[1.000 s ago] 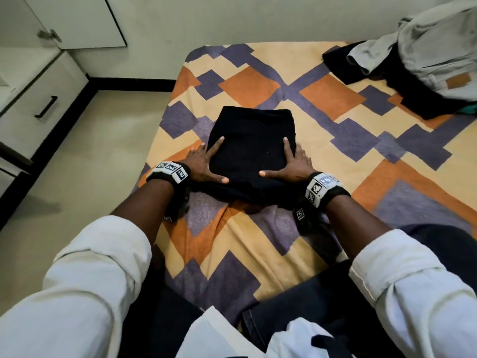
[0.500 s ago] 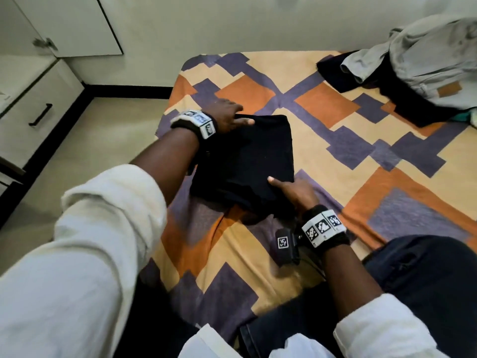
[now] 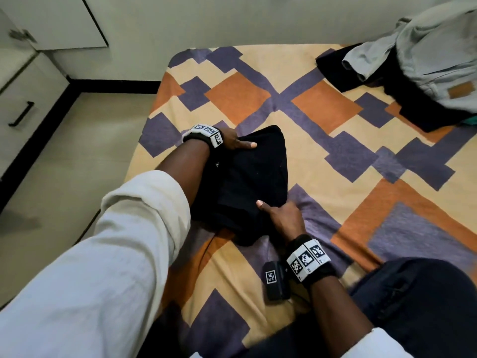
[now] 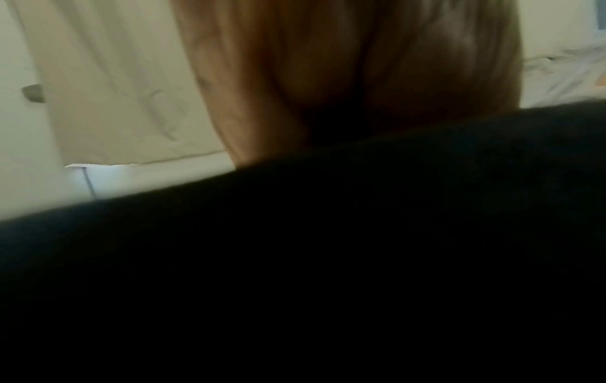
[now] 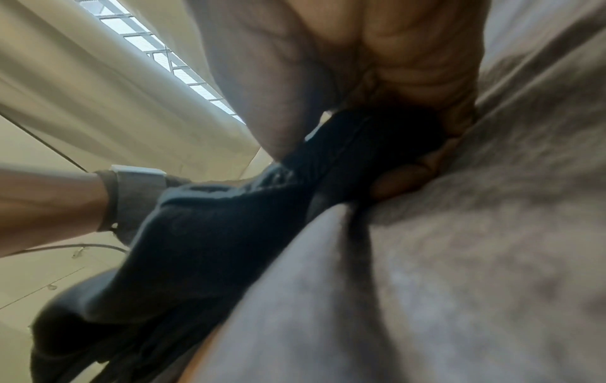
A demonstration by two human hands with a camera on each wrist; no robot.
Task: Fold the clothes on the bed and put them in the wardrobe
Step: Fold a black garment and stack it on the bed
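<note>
Unlabelled black garment (image 3: 247, 177) between hands

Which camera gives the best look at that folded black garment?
The head view: the black garment shows whole on the bed, gripped by both hands. The left wrist view shows only a dark mass; the right wrist view shows a blurred close-up of one pinched edge.
</note>
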